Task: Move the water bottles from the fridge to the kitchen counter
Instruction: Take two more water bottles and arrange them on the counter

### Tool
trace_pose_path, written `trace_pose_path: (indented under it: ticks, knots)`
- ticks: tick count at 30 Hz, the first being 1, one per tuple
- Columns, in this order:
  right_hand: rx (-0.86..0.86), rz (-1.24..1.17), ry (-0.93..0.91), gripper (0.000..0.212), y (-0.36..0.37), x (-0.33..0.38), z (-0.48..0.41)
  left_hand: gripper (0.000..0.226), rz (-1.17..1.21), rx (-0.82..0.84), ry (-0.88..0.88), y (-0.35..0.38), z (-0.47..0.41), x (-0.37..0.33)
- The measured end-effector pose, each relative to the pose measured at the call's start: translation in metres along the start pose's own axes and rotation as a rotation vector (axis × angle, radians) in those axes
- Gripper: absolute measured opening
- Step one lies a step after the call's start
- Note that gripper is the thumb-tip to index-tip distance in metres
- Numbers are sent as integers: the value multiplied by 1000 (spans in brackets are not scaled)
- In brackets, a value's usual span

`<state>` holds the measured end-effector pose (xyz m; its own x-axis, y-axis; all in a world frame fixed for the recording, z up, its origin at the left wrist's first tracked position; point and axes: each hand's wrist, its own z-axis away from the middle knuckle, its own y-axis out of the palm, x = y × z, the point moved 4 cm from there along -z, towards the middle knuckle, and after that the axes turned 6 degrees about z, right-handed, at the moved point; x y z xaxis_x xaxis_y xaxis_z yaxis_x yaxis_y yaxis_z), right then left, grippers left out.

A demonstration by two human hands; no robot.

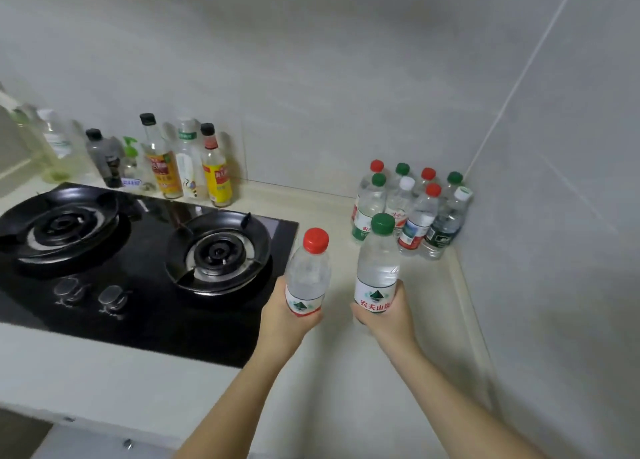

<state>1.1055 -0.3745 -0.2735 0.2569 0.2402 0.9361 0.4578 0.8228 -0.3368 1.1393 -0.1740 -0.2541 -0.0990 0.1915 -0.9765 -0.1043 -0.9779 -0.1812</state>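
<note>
left hand (285, 316) fingers curled round a red-cap bottle (307, 271), right hand (386, 318) fingers curled round a green-cap bottle (378, 264), both held upright over the counter (325, 206), more water bottles (414, 209) standing together in its far right corner, stove (138, 251) on the left

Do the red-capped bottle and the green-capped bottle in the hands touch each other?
Apart. The head view shows bare counter between the red-capped bottle and the green-capped bottle.
</note>
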Motion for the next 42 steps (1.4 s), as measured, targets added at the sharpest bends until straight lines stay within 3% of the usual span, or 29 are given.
trace_pose_path:
  ticks: [11, 22, 32, 42]
  knots:
    - [-55, -13, 79, 55, 36, -72, -96, 51, -13, 125, 32, 64, -108, 49]
    - [-81, -24, 24, 60, 37, -97, -124, 60, -13, 111, 82, 83, -135, 73]
    - [-88, 62, -8, 59, 33, -99, -115, 62, -190, 274, 127, 71, -145, 80]
    - [-141, 148, 7, 67, -23, -111, -145, 58, -212, 275, 171, 148, -158, 61]
